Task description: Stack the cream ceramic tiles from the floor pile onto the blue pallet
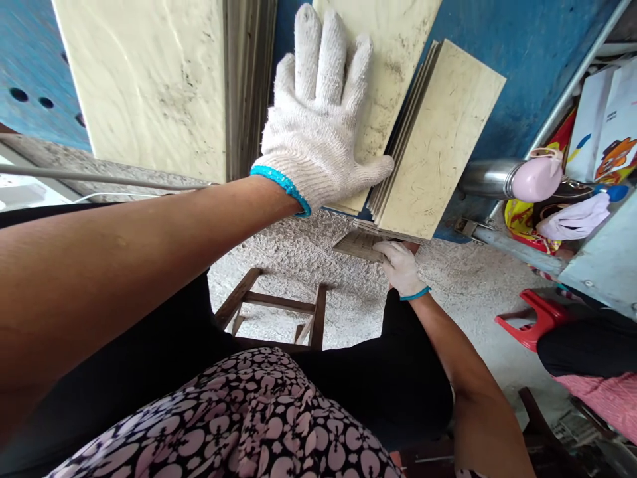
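Observation:
My left hand (323,126), in a white knit glove with a blue cuff, is spread flat, palm down, over a long cream sheet (393,66) with dark smudges. Its thumb reaches to the edge of a fanned stack of narrow cream strips (442,139). Lower down, below the table's front edge, my right hand (404,271) wears a matching glove. Its fingers close on the right end of a thin greyish board (361,244), just under the strip stack's near end. The strips partly cover that board's far side.
A tall stack of wide cream sheets (149,73) lies left on the blue table (517,40). At right are a steel flask with a pink lid (535,178), a printed box (607,113) and bags. A wooden stool frame (279,302) and red stool (535,318) stand below. Another person's pink clothing (602,398) shows at right.

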A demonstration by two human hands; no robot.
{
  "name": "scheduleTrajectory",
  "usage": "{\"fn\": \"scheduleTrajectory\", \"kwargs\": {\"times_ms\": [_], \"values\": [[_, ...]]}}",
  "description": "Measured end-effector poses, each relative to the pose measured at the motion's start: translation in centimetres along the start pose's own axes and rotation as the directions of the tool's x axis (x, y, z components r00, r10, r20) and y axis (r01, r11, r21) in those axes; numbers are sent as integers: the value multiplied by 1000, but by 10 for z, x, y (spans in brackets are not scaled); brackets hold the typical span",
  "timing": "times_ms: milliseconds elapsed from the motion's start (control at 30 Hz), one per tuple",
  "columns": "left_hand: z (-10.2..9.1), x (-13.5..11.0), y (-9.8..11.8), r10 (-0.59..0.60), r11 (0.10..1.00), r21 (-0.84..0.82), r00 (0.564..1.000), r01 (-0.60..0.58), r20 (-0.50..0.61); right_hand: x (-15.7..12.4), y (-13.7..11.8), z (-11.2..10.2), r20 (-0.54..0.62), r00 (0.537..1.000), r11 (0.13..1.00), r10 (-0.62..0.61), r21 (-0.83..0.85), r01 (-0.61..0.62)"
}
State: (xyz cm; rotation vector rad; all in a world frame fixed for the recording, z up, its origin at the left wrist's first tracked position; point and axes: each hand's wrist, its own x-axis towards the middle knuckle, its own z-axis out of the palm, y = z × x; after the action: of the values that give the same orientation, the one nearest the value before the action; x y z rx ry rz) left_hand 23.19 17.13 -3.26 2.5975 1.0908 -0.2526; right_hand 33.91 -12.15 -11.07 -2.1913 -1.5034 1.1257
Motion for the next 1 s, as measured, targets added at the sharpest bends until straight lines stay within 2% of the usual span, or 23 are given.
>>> {"fn": "scheduleTrajectory", "kwargs": {"times_ms": [100,267,400,500,600,700,833,1000], "values": [[-1,-1,-1,20,999,-36,999,-21,-26,-1,-16,-7,9,1000,998,13,65,-14],[-1,0,-7,52,965,-259,999,-51,0,-24,-43,-34,-15,994,967,109,234,-103],[0,1,-7,41,943,-329,999,-43,-11,-38,-59,-69,-139,971,936,197,321,-144],[-2,0,-5,37,946,-322,999,-36,-4,-32,-63,-100,-302,903,925,305,321,-205],[-5,-2,-4,52,956,-289,998,-55,-21,-8,-58,-127,-448,803,898,392,377,-228],[-5,-4,-4,69,964,-254,996,-81,-57,30,-48,-148,-517,748,861,416,489,-141],[-5,-4,-4,65,963,-259,996,-77,-54,87,-31,-162,-563,717,828,410,560,-33],[-5,-4,-5,70,964,-252,996,-81,-52,134,-22,-165,-544,732,828,410,559,-49]]}}
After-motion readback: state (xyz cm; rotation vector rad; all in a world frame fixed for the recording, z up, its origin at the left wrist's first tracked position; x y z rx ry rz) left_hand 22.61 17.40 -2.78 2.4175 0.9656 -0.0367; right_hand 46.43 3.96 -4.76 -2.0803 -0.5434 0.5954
